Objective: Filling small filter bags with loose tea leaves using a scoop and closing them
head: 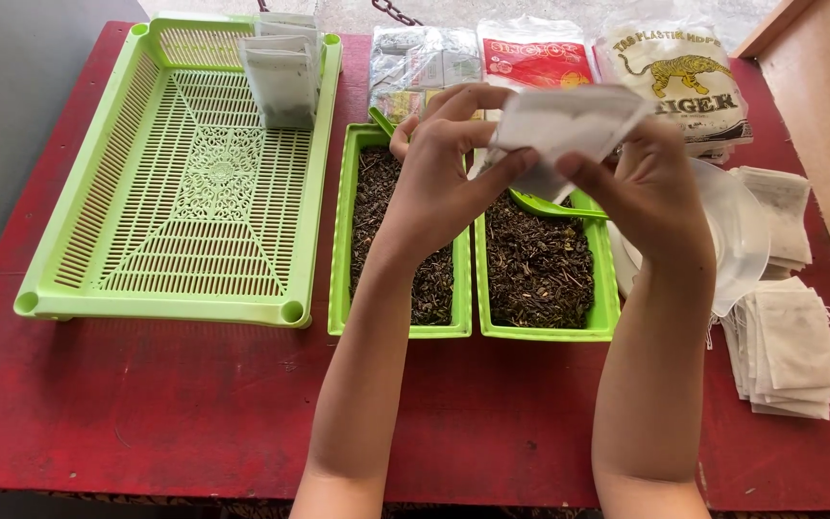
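A small white paper bag (569, 125) is held up in the upper middle of the frame, above the two narrow green trays. It is pinched from the left by the left hand (439, 168), thumb and fingers closed on its edge, and gripped from the right by the right hand (650, 187), fingers likewise clamped on it. Whether the bag's mouth is being spread open cannot be told from this angle.

Below the hands, dark loose tea is seen in the left narrow tray (401, 240) and in the right narrow tray (545, 264), side by side at the centre. A green scoop (554, 205) is laid across the right tray, just under the bag.

At the upper left of the frame a large green slatted basket (184, 183) is set on the red table (146, 413), with a few filled white bags (282, 72) stood upright at its far end. At the right edge, a stack of flat empty bags (790, 351) is spread on the table. Along the top, plastic packets (530, 53) are lined up.
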